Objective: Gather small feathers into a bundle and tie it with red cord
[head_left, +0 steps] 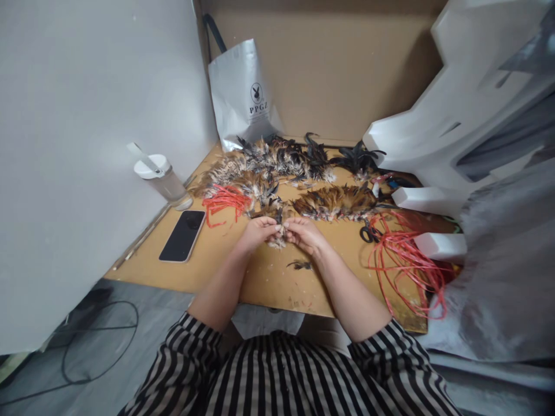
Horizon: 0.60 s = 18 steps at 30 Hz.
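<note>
Silver bag point(236, 98): between 11 and 12 o'clock from the feather bunch point(277, 242); contents hidden.
Lidded bottle point(168, 186): 10 o'clock; contents unclear.
Left hand point(260, 232), right hand point(305, 233): fingertips pinching the bunch.
Feather bunch: dial's centre, between both hands.

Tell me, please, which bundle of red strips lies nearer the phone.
The left bundle, just beside the phone; the other bundle lies farther right, beyond the right hand.

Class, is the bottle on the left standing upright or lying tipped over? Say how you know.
Upright: the bottle rests with its base on the table and its white lid on top.
</note>
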Available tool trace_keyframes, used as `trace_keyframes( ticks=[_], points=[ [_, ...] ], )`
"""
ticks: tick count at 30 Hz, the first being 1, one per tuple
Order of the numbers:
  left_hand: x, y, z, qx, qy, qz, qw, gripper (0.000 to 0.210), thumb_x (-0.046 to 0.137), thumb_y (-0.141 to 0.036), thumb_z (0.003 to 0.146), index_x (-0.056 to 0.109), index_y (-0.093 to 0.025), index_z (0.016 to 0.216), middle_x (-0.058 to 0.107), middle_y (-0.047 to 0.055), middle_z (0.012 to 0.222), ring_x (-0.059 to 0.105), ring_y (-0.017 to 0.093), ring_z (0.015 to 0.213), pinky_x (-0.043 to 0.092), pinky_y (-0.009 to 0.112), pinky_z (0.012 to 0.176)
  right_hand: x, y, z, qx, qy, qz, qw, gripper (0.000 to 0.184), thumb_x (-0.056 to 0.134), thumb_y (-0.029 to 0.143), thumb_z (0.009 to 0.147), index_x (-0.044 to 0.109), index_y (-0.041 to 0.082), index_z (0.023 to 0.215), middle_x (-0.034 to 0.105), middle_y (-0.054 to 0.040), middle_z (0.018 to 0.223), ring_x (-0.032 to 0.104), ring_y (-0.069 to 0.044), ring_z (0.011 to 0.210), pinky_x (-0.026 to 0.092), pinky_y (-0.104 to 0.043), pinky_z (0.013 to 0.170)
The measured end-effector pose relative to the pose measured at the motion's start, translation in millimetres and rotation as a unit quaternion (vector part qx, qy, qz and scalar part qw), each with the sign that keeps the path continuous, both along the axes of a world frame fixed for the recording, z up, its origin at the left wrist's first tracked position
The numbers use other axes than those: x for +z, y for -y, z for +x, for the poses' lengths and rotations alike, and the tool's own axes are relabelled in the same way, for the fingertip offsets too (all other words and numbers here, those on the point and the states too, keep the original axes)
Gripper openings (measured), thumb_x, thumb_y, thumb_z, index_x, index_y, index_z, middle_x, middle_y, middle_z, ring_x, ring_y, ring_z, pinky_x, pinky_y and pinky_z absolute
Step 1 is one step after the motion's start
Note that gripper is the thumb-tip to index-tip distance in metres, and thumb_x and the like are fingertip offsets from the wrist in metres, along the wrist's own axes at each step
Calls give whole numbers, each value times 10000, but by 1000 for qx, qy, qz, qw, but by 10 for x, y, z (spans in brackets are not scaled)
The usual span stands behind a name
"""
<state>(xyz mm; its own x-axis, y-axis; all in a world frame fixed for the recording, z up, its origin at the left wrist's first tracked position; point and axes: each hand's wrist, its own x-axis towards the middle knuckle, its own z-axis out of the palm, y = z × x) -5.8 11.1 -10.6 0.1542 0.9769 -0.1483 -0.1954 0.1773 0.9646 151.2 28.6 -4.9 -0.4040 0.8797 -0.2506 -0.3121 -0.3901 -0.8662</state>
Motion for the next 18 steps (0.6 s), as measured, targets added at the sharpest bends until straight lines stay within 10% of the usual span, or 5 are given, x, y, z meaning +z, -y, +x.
trace_keyframes(
  ticks=[18],
  points=[
    [-34,0,26,-12,36,-38,999,300,761,-258,574,559,-92,720,652,61,663,608,99,542,437,165,479,-11,38,-114,-105,68,110,986,224,712,317,577,574,153,641,562,32,459,458,-59,382,345,-171,373]
  ],
)
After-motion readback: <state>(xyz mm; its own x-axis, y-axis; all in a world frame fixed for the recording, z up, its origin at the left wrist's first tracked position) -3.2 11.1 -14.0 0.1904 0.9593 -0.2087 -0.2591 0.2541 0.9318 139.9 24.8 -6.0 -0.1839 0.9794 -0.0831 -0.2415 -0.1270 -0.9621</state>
